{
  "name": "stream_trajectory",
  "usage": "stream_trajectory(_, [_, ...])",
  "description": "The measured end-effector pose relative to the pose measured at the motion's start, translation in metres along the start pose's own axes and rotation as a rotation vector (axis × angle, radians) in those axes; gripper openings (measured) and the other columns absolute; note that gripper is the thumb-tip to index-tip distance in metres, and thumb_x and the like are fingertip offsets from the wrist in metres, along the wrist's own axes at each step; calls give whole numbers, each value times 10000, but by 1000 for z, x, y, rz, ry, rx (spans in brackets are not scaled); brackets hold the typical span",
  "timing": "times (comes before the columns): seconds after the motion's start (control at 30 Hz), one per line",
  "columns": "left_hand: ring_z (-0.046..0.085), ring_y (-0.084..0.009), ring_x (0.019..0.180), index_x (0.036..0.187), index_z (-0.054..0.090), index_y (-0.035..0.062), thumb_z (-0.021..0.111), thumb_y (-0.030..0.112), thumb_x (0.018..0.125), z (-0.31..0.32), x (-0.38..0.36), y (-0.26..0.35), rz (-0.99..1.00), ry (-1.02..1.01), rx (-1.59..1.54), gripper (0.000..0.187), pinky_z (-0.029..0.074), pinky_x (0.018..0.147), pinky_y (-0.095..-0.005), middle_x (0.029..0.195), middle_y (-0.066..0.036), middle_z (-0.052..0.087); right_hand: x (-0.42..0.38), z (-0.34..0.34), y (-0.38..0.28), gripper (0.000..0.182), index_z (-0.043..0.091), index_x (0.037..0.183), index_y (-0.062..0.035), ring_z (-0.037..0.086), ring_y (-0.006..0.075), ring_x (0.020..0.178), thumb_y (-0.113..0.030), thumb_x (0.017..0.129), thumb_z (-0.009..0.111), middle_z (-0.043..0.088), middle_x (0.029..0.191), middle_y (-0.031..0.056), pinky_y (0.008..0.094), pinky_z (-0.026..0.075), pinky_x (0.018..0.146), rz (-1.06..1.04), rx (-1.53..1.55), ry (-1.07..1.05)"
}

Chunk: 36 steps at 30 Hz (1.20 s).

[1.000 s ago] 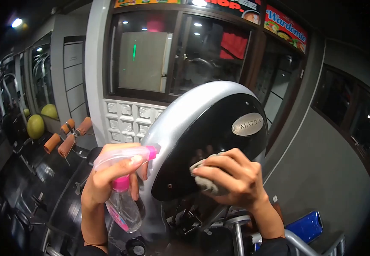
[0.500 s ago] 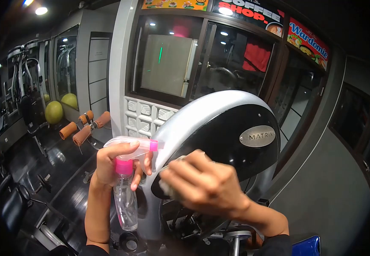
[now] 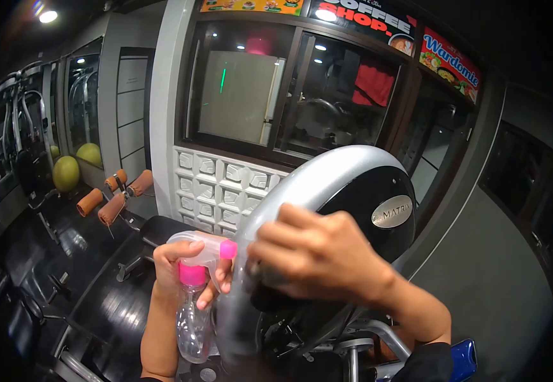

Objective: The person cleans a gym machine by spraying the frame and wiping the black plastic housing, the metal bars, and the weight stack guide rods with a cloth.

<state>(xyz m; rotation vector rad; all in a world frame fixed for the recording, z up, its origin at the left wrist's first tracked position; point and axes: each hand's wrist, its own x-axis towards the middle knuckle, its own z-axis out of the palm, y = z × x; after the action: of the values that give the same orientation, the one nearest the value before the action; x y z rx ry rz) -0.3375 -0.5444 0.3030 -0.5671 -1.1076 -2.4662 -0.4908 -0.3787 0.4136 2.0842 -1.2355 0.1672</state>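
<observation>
In the head view my left hand (image 3: 173,264) is wrapped round the neck of a clear spray bottle (image 3: 193,328) with a pink collar and a pink nozzle. The bottle stands upright, a little left of the machine's rim. My right hand (image 3: 318,254) is closed and presses a greyish cloth (image 3: 269,275) against the curved cover; the fingers hide most of the cloth. That cover belongs to a gym machine, with a silver rim (image 3: 327,167) and a black side panel (image 3: 369,197) bearing an oval MATRIX badge (image 3: 392,211).
Behind the machine are a white patterned block wall (image 3: 225,194) and a dark-framed window (image 3: 238,95). To the left are orange foam rollers (image 3: 114,207), a green exercise ball (image 3: 66,174) and a dumbbell (image 3: 57,282). A blue object (image 3: 463,360) lies low on the right.
My right hand has shifted slightly up along the cover with the cloth. The view has moved, so the machine and bottle sit lower in it. My left hand still grips the bottle.
</observation>
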Motion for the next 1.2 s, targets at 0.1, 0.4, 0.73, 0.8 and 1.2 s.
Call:
stream_trajectory(0.1, [582, -283, 396, 843, 560, -177, 532, 323, 844, 3, 1, -1, -64, 55, -111, 500, 451, 307, -292, 735, -283, 608, 6, -18, 30, 209, 641, 796, -111, 600, 185, 861, -236, 681, 763, 578, 835, 8, 322, 545, 578, 151, -126, -2])
stream_trajectory(0.4, [609, -296, 474, 867, 582, -189, 551, 307, 806, -7, 5, 7, -188, -55, 11, 501, 470, 331, -297, 741, -250, 610, 32, -12, -1, 322, 688, 909, -187, 609, 151, 857, -238, 616, 813, 618, 892, -54, 299, 527, 578, 164, -142, -196])
stream_trajectory(0.73, [624, -276, 491, 948, 598, -158, 536, 288, 867, 0, 11, 6, -184, -91, 78, 458, 518, 415, -298, 804, -228, 634, 4, -38, 53, 233, 727, 860, -145, 630, 205, 833, -146, 628, 750, 665, 861, 9, 344, 537, 708, 410, -173, -12])
stream_trajectory(0.8, [623, -262, 489, 961, 604, -145, 538, 299, 872, 5, 13, 12, -186, -111, 160, 458, 517, 423, -297, 807, -215, 638, 10, -34, 35, 248, 720, 868, -140, 631, 203, 840, -150, 624, 761, 663, 865, 4, 345, 536, 715, 405, -123, -42])
stream_trajectory(1.2, [635, -287, 517, 921, 580, -128, 535, 374, 904, 47, 40, 21, -193, -6, 463, 504, 524, 381, -331, 793, -197, 624, -25, -40, 71, 263, 714, 863, -121, 627, 212, 829, -106, 606, 765, 674, 871, 9, 337, 542, 729, 389, -156, 65])
